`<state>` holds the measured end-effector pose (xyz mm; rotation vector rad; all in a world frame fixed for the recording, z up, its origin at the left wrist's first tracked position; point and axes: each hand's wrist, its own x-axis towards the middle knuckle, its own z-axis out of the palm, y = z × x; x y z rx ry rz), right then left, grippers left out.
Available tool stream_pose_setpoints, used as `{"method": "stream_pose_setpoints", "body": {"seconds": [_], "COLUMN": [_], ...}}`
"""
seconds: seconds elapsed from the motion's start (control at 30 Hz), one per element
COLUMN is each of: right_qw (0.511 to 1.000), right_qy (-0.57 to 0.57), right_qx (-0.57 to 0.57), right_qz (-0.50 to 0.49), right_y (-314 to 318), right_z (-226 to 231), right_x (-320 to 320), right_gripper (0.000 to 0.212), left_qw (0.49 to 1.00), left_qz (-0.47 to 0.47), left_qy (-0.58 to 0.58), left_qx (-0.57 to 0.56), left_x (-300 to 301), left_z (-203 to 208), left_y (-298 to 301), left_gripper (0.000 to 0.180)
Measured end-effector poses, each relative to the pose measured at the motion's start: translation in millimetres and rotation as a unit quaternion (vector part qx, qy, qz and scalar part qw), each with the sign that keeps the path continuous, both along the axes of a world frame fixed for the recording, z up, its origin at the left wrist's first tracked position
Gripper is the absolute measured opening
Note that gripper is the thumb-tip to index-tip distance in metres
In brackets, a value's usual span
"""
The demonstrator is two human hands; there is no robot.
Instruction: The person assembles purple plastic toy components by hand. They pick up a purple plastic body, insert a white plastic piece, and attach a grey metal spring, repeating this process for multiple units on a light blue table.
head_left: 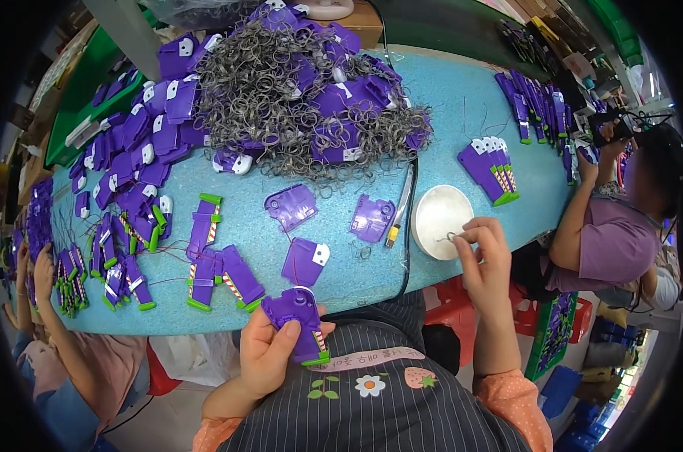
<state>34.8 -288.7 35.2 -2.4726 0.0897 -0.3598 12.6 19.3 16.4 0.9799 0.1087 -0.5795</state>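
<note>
My left hand [260, 355] is closed round a purple plastic wing-shaped part [302, 335] with a green tip and a red-and-white striped edge, held in front of my apron. Thumb and fingertips of my right hand [486, 264] pinch a small grey wire spring [446, 236] above the near rim of a round white dish [432, 197]. Just beyond my left hand lies a purple panel with a white corner [305, 258]. Two flat purple shells, one on the left [290, 205] and one on the right [372, 218], rest farther up the table.
A big heap of grey wire springs [255, 90] covers purple parts at the back. Green-tipped wing parts [232, 275] with red wires lie left; finished-looking wings [492, 169] sit fanned out right. A yellow-ended cutter knife [399, 207] lies beside the dish. People [609, 233] work on both sides.
</note>
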Motion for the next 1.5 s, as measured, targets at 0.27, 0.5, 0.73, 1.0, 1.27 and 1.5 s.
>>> {"method": "stream_pose_setpoints", "body": {"seconds": [0.27, 0.5, 0.73, 1.0, 1.27, 1.5], "right_qw": [0.978, 0.873, 0.785, 0.803, 0.818, 0.642], "right_qy": [-0.040, 0.009, 0.138, 0.122, 0.222, 0.464], "right_qx": [0.204, 0.464, 0.552, 0.524, 0.483, 0.516], "right_qz": [-0.003, 0.146, 0.245, 0.257, 0.219, 0.326], "right_y": [4, 71, 104, 104, 98, 82], "right_z": [10, 19, 4, -6, 9, 19], "right_x": [-6, -14, -12, -17, -9, 32], "right_gripper": [0.004, 0.006, 0.004, 0.006, 0.014, 0.013], "left_qw": [0.999, 0.996, 0.994, 0.995, 0.968, 0.943], "left_qz": [-0.047, -0.064, -0.068, -0.059, -0.193, -0.285], "left_qy": [-0.009, -0.038, -0.082, -0.081, -0.142, -0.164], "left_qx": [-0.018, -0.048, -0.011, 0.002, 0.073, 0.042], "left_x": [0, 4, 1, -2, 10, 8], "left_z": [4, 21, 24, 16, 14, 16], "left_y": [0, -27, -18, -15, 1, 7], "left_gripper": [0.032, 0.035, 0.036, 0.032, 0.032, 0.028]}}
